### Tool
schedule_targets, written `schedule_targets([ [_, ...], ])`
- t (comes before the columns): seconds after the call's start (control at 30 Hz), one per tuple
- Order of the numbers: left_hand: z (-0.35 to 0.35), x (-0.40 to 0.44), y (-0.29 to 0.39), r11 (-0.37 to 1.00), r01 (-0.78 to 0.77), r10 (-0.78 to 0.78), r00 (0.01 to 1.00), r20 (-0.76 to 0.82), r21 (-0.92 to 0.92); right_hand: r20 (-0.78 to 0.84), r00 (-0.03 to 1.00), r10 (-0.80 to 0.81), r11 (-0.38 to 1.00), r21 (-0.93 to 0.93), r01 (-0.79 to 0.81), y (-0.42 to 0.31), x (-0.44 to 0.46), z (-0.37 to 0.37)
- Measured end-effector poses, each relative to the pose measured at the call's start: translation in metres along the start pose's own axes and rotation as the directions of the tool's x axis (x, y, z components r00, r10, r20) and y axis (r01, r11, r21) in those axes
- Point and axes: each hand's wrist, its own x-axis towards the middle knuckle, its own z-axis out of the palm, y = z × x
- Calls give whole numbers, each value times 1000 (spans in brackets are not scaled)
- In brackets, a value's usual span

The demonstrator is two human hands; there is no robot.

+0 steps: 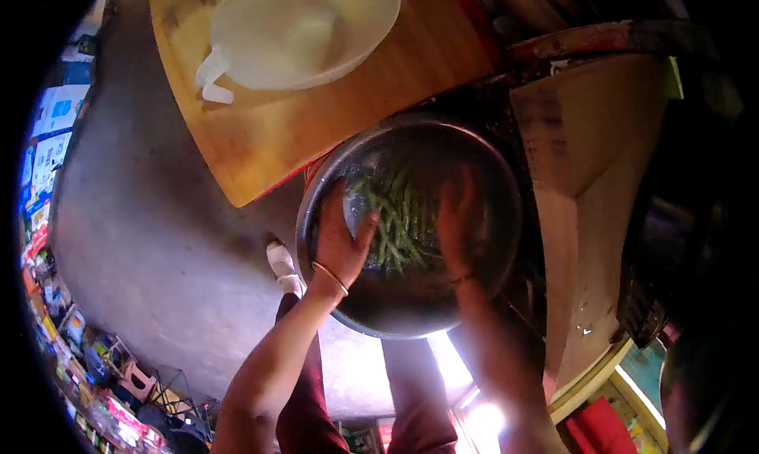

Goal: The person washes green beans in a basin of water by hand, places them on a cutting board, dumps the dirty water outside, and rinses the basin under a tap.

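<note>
Wooden table (237,142): just beyond my basin (395,308), its near edge close to the rim. Tall tan panel (593,177): right of the basin, apart from it. Basin itself: wide, dark inside, in front of me, both my hands in it. Pale tub (308,35) with a hooked handle: on the table, beyond the basin and to its left.

Left hand (344,233): inside the basin's left part, fingers extended, thumb well out, nothing seen in the grip; thumb tip right at the edge of the pile. Right hand (457,221): in the basin's right part, blurred; fingers look straight and loosely parted, no hold visible. Can't tell if its tips touch anything.

Green pods (403,217): loose pile mid-basin, between my hands. Glints near them; can't confirm water.

My read: step in hand is loose handling of the pods. Next move calls for palms inward, fingers curled under the pile, light pressure, so slim pods don't slip out.
</note>
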Motion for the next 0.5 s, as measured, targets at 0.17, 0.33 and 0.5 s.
schedule_targets([
  [0.17,38,47,-29,984,16,-15,1000,5,-179,470,879,78,918,-379,121,-23,30,40],
  [0.33,55,57,-24,120,-605,568,693,445,787,251,861,-444,821,-272,502,-16,-37,85],
  [0.5,37,20,33,-9,603,-502,687,525,-798,366,930,26,975,194,-104,-40,-24,71],
])
